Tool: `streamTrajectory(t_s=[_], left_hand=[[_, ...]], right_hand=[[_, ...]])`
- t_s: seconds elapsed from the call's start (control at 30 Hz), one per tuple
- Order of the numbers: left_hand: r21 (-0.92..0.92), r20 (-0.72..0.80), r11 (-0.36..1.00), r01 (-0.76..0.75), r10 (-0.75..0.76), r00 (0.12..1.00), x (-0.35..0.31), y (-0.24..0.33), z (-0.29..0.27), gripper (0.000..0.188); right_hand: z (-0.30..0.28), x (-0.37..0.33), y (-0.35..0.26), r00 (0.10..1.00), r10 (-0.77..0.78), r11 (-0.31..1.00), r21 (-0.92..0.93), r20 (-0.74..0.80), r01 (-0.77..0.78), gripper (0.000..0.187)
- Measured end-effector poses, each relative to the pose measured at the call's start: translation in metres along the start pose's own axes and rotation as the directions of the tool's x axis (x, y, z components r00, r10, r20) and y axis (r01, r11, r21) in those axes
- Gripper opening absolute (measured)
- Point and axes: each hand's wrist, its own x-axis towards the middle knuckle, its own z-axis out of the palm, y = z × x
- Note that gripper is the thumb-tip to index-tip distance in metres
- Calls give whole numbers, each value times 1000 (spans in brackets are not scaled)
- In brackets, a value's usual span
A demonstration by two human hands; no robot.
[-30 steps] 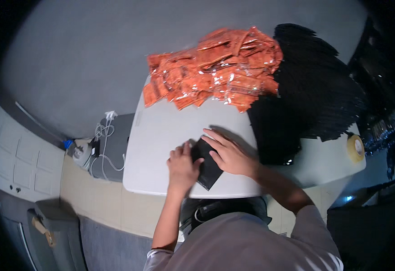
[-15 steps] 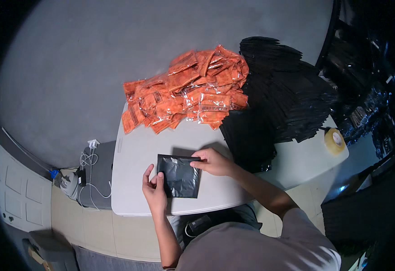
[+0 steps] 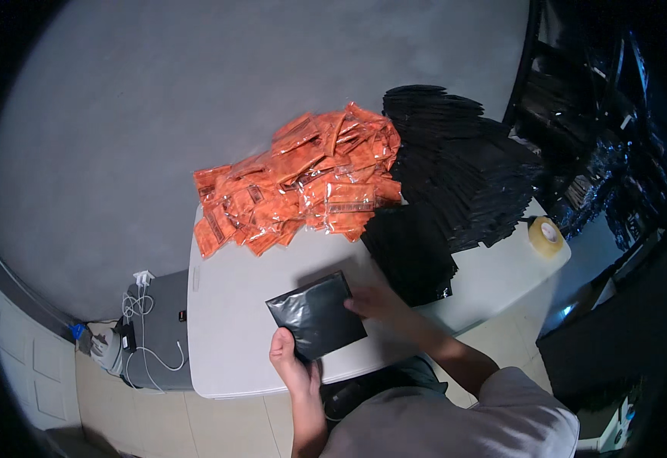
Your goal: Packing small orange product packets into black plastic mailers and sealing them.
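A flat, glossy black plastic mailer bag (image 3: pixel 317 319) is held tilted above the near part of the white table. My left hand (image 3: pixel 297 363) grips its lower left edge, thumb on the front and the other fingers mostly hidden behind. At the right edge, my right hand (image 3: pixel 379 303) pinches the bag; it is slightly blurred and its far fingers cannot be made out. Beyond the hands lies a heap of orange items in clear plastic packets (image 3: pixel 295 183). To its right, many black bags (image 3: pixel 459 168) lie fanned out in overlapping rows, with more black bags (image 3: pixel 414 256) nearer me.
The white table (image 3: pixel 230 336) stands against a grey wall. A roll of clear tape (image 3: pixel 546 237) sits at its right end. White cables (image 3: pixel 141 305) and a black adapter lie on a grey surface at the left. Dark shiny plastic (image 3: pixel 600 183) hangs or is piled at far right.
The bag has turned so its left side is lower. My right hand has moved from its top right corner down to the right edge; my left hand has shifted to the lower left edge.
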Motion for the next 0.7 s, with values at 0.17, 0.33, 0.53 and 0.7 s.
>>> streamTrajectory(t_s=[0.17, 0.33, 0.53, 0.7], left_hand=[[245, 126, 951, -191, 164, 978, -18, -5, -1, 49], [697, 247, 583, -417, 351, 903, -1, 16, -28, 52], [680, 160, 672, -292, 253, 954, 1, 21, -24, 45], [687, 184, 656, -313, 260, 948, -2, 21, -30, 44]], right_hand=[[-56, -49, -45, 979, -165, 908, -407, -117, 104, 30], [-167, -62, -182, 801, -537, 759, -565, -264, 323, 21], [-318, -18, -274, 798, -395, 840, -530, -456, 113, 36], [-328, 10, -254, 701, -461, 183, -832, -543, -524, 47]])
